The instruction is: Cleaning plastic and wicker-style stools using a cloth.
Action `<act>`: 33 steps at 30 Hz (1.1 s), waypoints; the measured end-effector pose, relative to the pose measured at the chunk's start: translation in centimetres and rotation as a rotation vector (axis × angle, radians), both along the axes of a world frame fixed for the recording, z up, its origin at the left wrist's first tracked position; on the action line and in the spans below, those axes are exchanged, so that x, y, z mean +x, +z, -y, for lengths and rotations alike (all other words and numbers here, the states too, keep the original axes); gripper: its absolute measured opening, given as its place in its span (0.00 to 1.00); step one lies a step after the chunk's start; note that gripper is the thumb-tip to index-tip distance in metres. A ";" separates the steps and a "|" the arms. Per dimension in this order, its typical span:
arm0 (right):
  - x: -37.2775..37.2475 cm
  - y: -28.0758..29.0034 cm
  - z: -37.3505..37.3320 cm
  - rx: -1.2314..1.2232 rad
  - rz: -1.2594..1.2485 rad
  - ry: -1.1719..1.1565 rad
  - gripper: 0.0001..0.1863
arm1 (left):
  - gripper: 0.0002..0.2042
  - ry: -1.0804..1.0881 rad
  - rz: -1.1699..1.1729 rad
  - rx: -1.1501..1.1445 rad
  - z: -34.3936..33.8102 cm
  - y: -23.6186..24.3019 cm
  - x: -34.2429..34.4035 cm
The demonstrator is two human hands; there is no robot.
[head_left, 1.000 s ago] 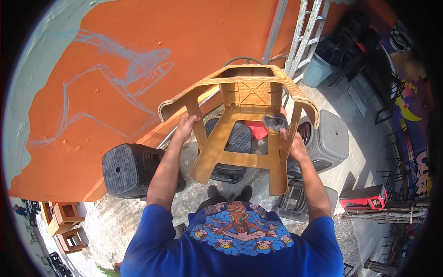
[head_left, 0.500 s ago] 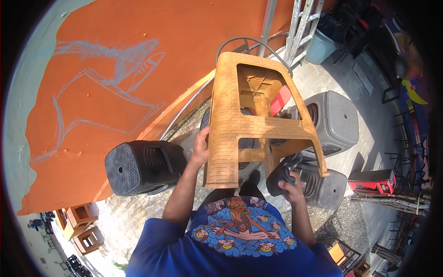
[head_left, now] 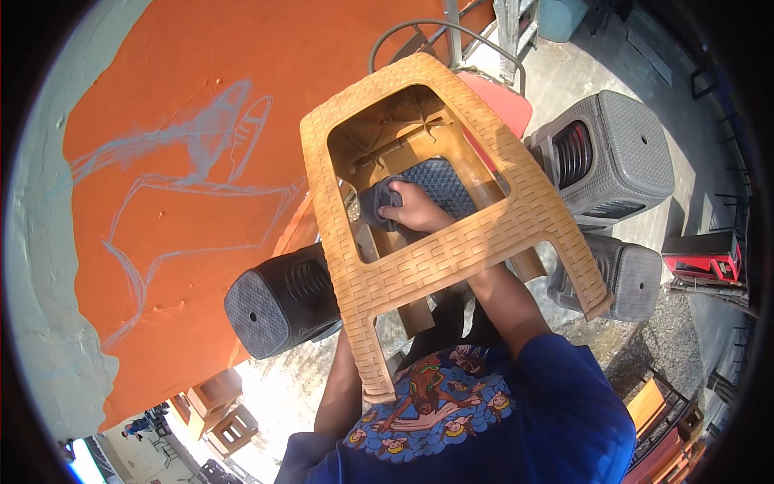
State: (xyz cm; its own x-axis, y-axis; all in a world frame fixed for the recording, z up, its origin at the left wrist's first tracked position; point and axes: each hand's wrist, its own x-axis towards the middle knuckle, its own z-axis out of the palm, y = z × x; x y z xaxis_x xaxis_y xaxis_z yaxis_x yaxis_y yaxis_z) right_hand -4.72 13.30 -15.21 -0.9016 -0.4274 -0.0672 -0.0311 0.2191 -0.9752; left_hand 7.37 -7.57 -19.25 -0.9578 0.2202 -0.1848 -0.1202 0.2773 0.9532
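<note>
A tan woven-pattern plastic stool (head_left: pixel 427 252) is raised and tipped before me, its side with a large opening toward me. Through that opening my right hand (head_left: pixel 415 206) shows with closed fingers, gripping a dark grey cloth (head_left: pixel 375 202) against the stool's inside. My left forearm (head_left: pixel 339 383) rises behind the stool's near leg; the hand itself is hidden there. A dark stool top (head_left: pixel 443 181) shows through the opening beyond my hand.
A black stool (head_left: pixel 266 315) lies at left, two grey stools (head_left: pixel 637 153) at right. Behind are a red seat (head_left: pixel 500 97) and ladder (head_left: pixel 512 28). An orange wall (head_left: pixel 177 64) runs along the left. A red-and-black box (head_left: pixel 701 254) rests on wooden poles.
The stool has turned and tipped, its opening now facing me. My right hand has moved up and inward with the cloth, into the stool. My left hand has dropped out of sight behind it.
</note>
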 end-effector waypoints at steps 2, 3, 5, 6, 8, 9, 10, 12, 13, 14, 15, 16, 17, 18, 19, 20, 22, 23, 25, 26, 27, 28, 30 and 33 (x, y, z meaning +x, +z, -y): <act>-0.4 -1.3 -0.4 0.704 -0.182 -0.167 0.29 | 0.29 0.015 0.032 -0.046 2.6 -0.9 6.4; 0.0 -1.4 -0.2 0.702 -0.268 -0.202 0.33 | 0.29 0.041 0.040 -0.078 4.5 -0.7 8.3; 1.9 -2.8 -2.1 0.596 -0.364 -0.228 0.39 | 0.36 -0.162 0.118 -0.133 4.7 4.4 6.7; 3.3 -4.5 -2.4 0.663 -0.563 -0.202 0.40 | 0.38 -0.272 0.169 -0.154 4.5 9.3 4.7; 6.2 -7.1 -1.2 0.799 -0.626 -0.088 0.36 | 0.39 -0.245 0.284 0.091 6.1 14.9 3.0; 6.7 -8.5 -1.2 0.804 -0.631 -0.083 0.36 | 0.37 -0.086 0.209 -0.032 7.1 16.2 1.8; 7.0 -10.0 -1.4 0.797 -0.604 -0.077 0.31 | 0.38 0.194 0.109 -0.153 6.5 17.3 0.0; 6.3 -11.9 -1.3 0.792 -0.577 -0.077 0.27 | 0.38 0.449 -0.117 -0.124 3.2 19.3 -5.4; 5.7 -12.7 -1.6 0.728 -0.521 -0.088 0.21 | 0.40 0.499 -0.177 -0.086 0.9 20.2 -8.0; 5.2 -12.8 -1.3 0.651 -0.471 -0.092 0.15 | 0.42 0.431 -0.264 -0.298 -0.9 20.7 -10.0; 4.8 -11.6 -0.7 0.423 -0.458 -0.157 0.09 | 0.45 0.369 -0.351 -0.516 -2.2 20.6 -11.8; 4.2 -9.3 0.5 0.410 -0.461 -0.148 0.09 | 0.48 0.315 -0.313 -0.598 -3.3 20.3 -13.0; 3.4 -6.4 1.5 0.155 -0.359 -0.237 0.09 | 0.46 0.279 -0.237 -0.680 -3.9 20.0 -13.6; 2.8 -3.8 2.2 -0.095 -0.247 -0.326 0.09 | 0.44 0.237 -0.156 -0.757 -4.2 19.7 -14.0; 1.8 -1.2 2.8 -0.127 -0.293 -0.425 0.10 | 0.44 0.230 -0.147 -0.760 -4.0 19.4 -14.0; 0.5 0.3 3.4 -0.157 -0.337 -0.528 0.11 | 0.41 0.230 -0.198 -0.757 -3.8 19.1 -13.9; -2.7 -0.5 4.4 -0.106 -0.581 -0.596 0.15 | 0.39 0.210 -0.262 -0.751 -4.2 18.9 -14.1; -3.4 -2.1 4.9 0.096 -0.554 -0.483 0.20 | 0.37 0.213 -0.258 -0.744 -4.0 18.8 -14.0; -3.0 -7.7 6.4 0.308 -0.554 -0.364 0.31 | 0.36 0.230 -0.231 -0.732 -4.7 18.8 -14.1; -2.0 -9.7 7.1 0.382 -0.586 -0.322 0.34 | 0.36 0.223 -0.234 -0.742 -4.8 18.8 -14.0; -1.6 -10.7 7.3 0.321 -0.575 -0.283 0.35 | 0.36 0.222 -0.233 -0.757 -4.6 18.8 -13.7; -1.9 -10.8 7.8 0.311 -0.568 -0.285 0.35 | 0.36 0.219 -0.230 -0.769 -4.4 18.8 -13.5; -2.8 -11.0 7.8 0.521 -0.557 -0.229 0.33 | 0.36 0.219 -0.218 -0.782 -4.2 19.0 -13.2; -4.7 -9.9 7.6 0.618 -0.675 -0.341 0.23 | 0.36 0.257 -0.242 -0.666 -4.1 18.9 -13.6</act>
